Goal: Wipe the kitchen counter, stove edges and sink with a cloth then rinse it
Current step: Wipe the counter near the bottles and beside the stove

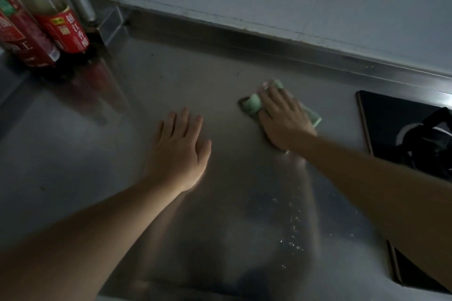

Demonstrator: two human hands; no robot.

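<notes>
Right hand: the right hand lies flat with fingers spread, pressing the green cloth onto the steel counter, right of centre.
Left hand: the left hand is open, palm down, bracing at centre.
Risk: wet streaks at lower right may get missed.
Risk: a long leftward sweep could knock the red-labelled bottles at upper left.
Risk: the cloth could snag on the stove edge at right.

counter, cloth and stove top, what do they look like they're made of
Counter: likely stainless steel, brushed finish; it mirrors the red-labelled bottles softly.
Cloth under the right hand: soft pale green fabric, perhaps microfibre; it bunches into rolls. Blurred, so unsure.
Stove top: glossy black panel, possibly tempered glass, with a thin metallic-looking edge.
</notes>
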